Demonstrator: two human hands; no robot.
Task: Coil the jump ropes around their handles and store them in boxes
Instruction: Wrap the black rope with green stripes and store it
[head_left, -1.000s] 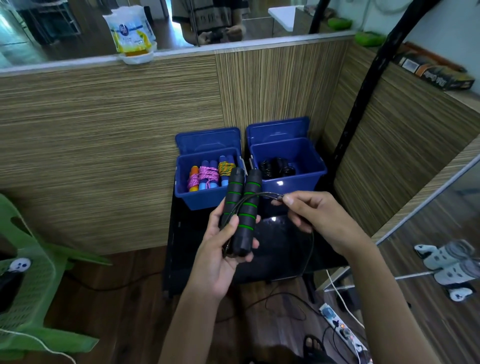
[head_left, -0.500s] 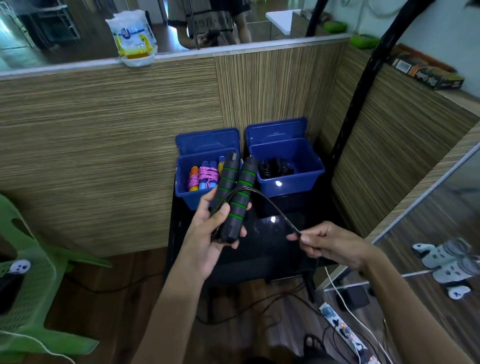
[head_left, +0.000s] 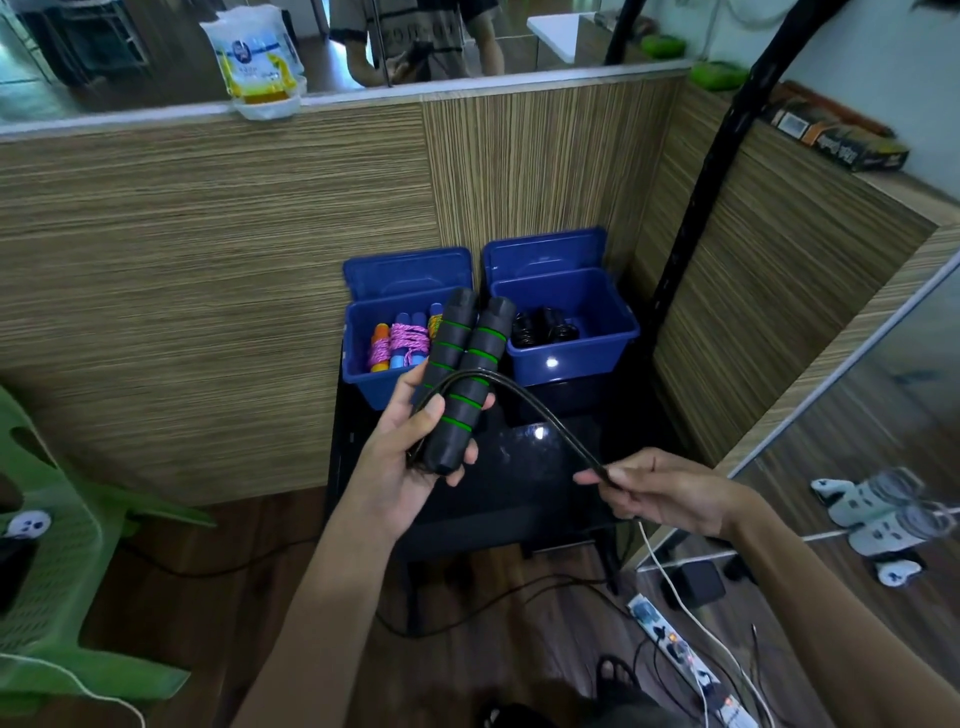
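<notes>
My left hand (head_left: 410, 457) grips the two black handles with green rings (head_left: 462, 374), held side by side and pointing up and away. The black rope (head_left: 545, 415) crosses over the handles and runs down to the right, where my right hand (head_left: 660, 493) pinches it. Behind the handles stand two open blue boxes on a black glass table (head_left: 519, 478). The left box (head_left: 363, 343) holds coiled ropes with coloured handles and pink cord. The right box (head_left: 582, 353) holds a coiled black rope.
Wood-grain partitions close off the back and right. A green plastic chair (head_left: 57, 561) stands at the left. A power strip (head_left: 691, 670) and cables lie on the floor at lower right. A black pole (head_left: 701, 208) rises beside the right box.
My right hand has drawn the rope from the top of the handles down and out to the right, pulling it taut. The left hand with the handles rose slightly.
</notes>
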